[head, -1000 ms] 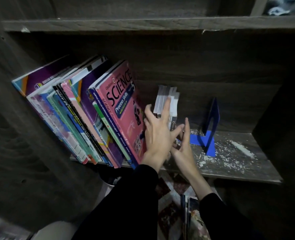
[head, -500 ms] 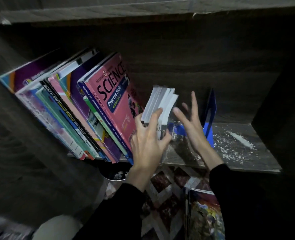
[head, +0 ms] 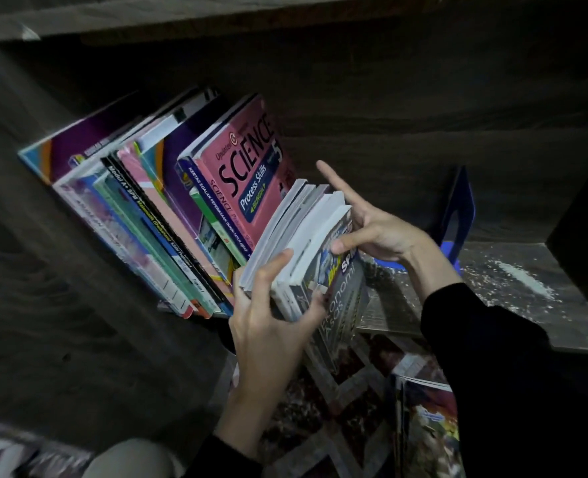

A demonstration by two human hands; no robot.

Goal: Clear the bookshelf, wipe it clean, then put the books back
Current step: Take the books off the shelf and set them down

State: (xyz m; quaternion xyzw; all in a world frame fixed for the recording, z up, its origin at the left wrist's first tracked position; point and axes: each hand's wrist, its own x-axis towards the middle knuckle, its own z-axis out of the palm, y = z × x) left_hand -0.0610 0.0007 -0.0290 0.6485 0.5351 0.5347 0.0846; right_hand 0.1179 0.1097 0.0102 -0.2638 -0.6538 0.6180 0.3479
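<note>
Books [head: 302,236], a small bunch, tilt at the frame's centre over the front edge of the shelf [head: 513,305]. The left hand [head: 268,326] grips them from 6 o'clock, fingers curled over the page edges, thumb on the grey cover. The right hand [head: 378,229], at their 3 o'clock, pinches the outer book, thumb on its cover, index finger straight toward 11 o'clock. A leaning row [head: 130,208] stands just beside them at 9 o'clock. A blue bookend [head: 458,215] stands at 3 o'clock by white dust [head: 523,277].

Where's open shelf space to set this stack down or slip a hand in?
Free: the dusty board right of the bookend, up to the side wall. Tight: between stack and bookend, where the right hand is. Crowded: leaning books fill the left.
</note>
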